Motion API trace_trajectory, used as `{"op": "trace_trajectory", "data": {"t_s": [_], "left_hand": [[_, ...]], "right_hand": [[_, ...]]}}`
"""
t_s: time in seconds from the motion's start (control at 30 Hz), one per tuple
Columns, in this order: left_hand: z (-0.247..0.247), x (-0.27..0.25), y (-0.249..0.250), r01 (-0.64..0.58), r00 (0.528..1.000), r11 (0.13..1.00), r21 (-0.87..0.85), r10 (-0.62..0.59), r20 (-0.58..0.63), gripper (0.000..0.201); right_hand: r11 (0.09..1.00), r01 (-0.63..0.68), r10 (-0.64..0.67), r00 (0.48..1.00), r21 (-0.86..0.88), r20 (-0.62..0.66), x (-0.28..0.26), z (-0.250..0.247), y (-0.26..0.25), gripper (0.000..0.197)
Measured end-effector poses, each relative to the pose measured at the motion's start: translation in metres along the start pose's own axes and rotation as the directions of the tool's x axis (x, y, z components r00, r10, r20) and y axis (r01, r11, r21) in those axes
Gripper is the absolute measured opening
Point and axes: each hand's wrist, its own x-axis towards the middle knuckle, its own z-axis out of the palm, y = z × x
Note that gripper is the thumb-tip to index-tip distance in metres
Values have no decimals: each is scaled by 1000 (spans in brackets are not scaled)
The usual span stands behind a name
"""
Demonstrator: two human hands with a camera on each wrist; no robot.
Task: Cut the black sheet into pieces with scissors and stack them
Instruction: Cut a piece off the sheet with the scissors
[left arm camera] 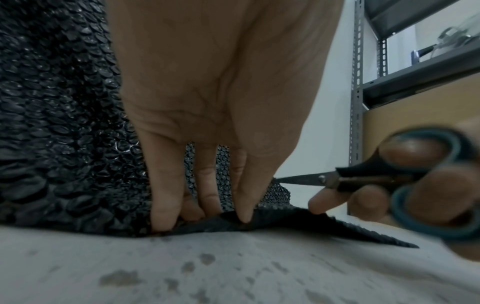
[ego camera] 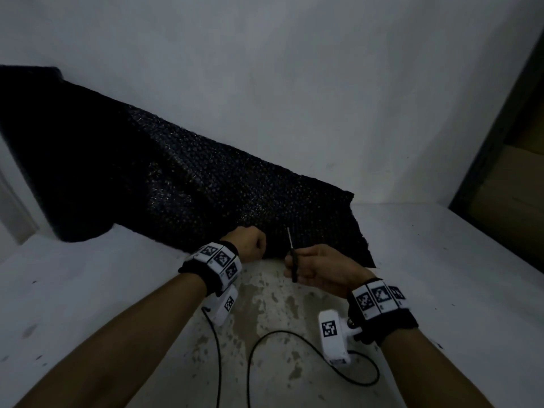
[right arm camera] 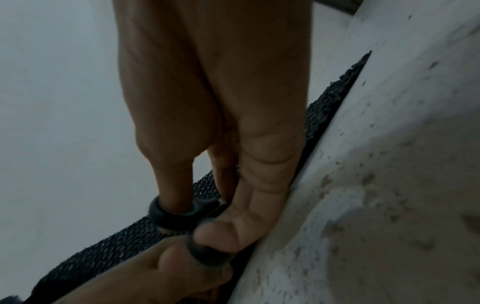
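- Nearest us: two black cables (ego camera: 235, 357) loop over the worn, blotchy patch of the white table (ego camera: 441, 260), btw our forearms; wrist cams w/ marker bands on both wrists.
- Our right hand (ego camera: 316, 270) holds the scissors (ego camera: 292, 254), thumb and fingers curled through the loops; blades closed, tip pointing away from us over the sheet's near edge.
- Our left hand (ego camera: 250, 244), just left of the scissors, pinches the near edge of the black sheet (ego camera: 206, 184); left wrist view shows fingertips (left arm camera: 163, 218) pressing the edge down onto the table, blades right beside them.
- Sheet is bubble-textured, lies flat at the near end, then rises diagonally up-left against the white wall (ego camera: 294, 83).
- Far right: dark door frame (ego camera: 500, 136) w/ brown board behind; left wrist view shows grey metal shelving (left arm camera: 358, 82) there.
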Motion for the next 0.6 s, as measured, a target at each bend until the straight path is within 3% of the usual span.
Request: {"op": "trace_trajectory", "data": {"t_s": [0.13,0.23,0.37,0.5,0.6], "left_hand": [[0,1,8,6,999,1000,25,-7,46,10],[0,2,17,-13,995,995,101,3,99,26],[-2,5,26,-45,986,980,194,12,168,21],[-1,4,30,-61,987,975,215,27,159,5],[-1,4,28,-71,991,981,178,49,125,5]], "right_hand": [[999,-36,35,999,14,38,-1,-2,4,23],[999,-51,50,997,17,57,-3,-2,3,33],[997,-74,72,991,10,114,-10,-1,1,29],[991,-129,133,980,-42,145,-21,-1,4,41],[986,-154,162,974,-60,158,-26,-1,6,46]]}}
